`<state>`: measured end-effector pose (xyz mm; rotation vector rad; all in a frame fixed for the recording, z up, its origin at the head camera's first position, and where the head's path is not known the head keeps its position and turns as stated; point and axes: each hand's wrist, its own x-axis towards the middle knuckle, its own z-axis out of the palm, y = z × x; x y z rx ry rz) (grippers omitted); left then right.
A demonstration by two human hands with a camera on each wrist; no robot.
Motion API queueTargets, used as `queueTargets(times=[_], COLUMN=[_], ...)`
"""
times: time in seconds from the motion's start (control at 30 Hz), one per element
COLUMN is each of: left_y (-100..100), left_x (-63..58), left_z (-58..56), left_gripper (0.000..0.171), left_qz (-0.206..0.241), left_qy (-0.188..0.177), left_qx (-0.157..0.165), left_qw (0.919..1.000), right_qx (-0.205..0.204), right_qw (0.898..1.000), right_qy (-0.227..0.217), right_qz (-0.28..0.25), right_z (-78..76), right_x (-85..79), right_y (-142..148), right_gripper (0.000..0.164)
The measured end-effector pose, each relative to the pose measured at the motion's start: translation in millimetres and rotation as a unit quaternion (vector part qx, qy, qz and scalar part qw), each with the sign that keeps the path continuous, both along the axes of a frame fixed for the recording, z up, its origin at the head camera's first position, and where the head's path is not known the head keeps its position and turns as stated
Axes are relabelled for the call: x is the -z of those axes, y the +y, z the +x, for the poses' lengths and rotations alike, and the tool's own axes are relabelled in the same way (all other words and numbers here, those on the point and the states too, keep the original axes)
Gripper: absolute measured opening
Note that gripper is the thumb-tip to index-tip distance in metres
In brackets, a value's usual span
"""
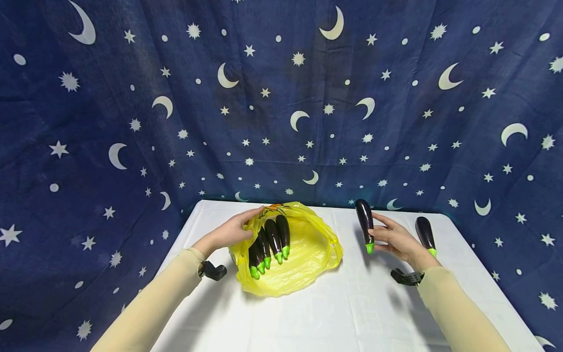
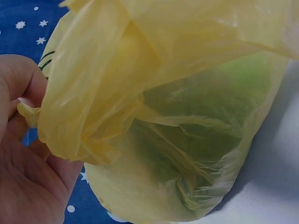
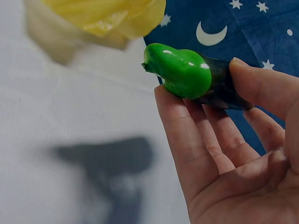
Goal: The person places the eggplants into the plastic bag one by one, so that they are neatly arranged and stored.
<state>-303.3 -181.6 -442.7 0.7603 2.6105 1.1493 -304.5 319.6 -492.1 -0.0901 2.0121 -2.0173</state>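
Note:
A yellow plastic bag (image 1: 308, 264) lies on its side with its mouth facing the front, and several dark purple eggplants (image 1: 273, 237) with green caps rest side by side in its left part. My left hand (image 1: 230, 232) grips the bag's rim at the upper left; in the left wrist view, a fold of the bag (image 2: 88, 93) is pinched between thumb and fingers. To the right of the bag, my right hand (image 1: 396, 238) holds an eggplant (image 1: 364, 220) above the table, green cap downward. The right wrist view shows its green cap (image 3: 180, 70) beyond my fingertips.
Another eggplant (image 1: 424, 233) lies on the table to the right, partly behind my right hand and wrist. A white cloth covers the table (image 1: 308, 322). Behind it hangs a dark blue curtain (image 1: 272, 161) with moons and stars.

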Motion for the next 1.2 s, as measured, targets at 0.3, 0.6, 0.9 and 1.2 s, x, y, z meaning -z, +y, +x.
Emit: queueTargets(times=[0.3,0.6,0.9,1.2], left_y=[-1,-2,-1,-2], left_x=[1.7,2.7,1.9,2.7], left_z=[-0.9,-1.3,-2.5,-3.3], left_gripper=[0.081,0.082,0.082,0.082], left_qz=[-0.006,-0.006,-0.004,-0.004], left_qy=[-0.002,0.0,0.0,-0.001], left_qx=[-0.001,0.0,0.004,0.003], left_qw=[1.0,1.0,1.0,1.0], right_qx=[-0.019,-0.047,-0.076,-0.1], right_qw=[0.998,0.995,0.991,0.989], right_qy=[-0.003,0.001,0.009,-0.011], right_qz=[-0.06,-0.088,-0.108,-0.109], right_z=[1.7,9.1,12.3,18.3], right_x=[-4.7,-10.8,-11.7,-19.3], right_y=[-15,-31,-40,-57], right_gripper=[0.075,0.07,0.067,0.077])
